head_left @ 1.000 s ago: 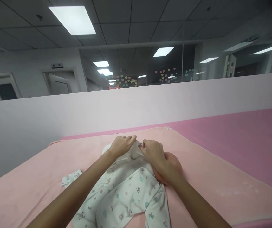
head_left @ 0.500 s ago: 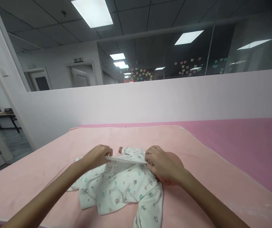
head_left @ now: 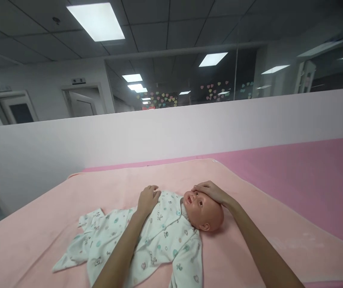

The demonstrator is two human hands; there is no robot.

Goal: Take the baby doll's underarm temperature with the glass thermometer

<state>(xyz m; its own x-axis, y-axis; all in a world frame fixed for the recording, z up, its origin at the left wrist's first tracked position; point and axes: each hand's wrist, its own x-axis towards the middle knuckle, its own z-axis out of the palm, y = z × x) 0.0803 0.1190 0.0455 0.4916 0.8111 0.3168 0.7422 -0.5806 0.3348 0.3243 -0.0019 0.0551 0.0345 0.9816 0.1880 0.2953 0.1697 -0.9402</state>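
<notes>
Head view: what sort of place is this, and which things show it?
Probably a training room, perhaps for infant care: a clothed baby doll lies on a peach cloth, and a bright light panel is set in the tiled ceiling.

No legible text; the sign (head_left: 78,81) above the doorway (head_left: 83,103) too small.

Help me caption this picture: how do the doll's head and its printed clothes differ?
The head is plain, reddish-brown and rounded, while the clothes are white with small printed figures and spread out. The right hand lies on the head; the left hand is over the clothes. Both head and clothes rest on the peach cloth.
</notes>
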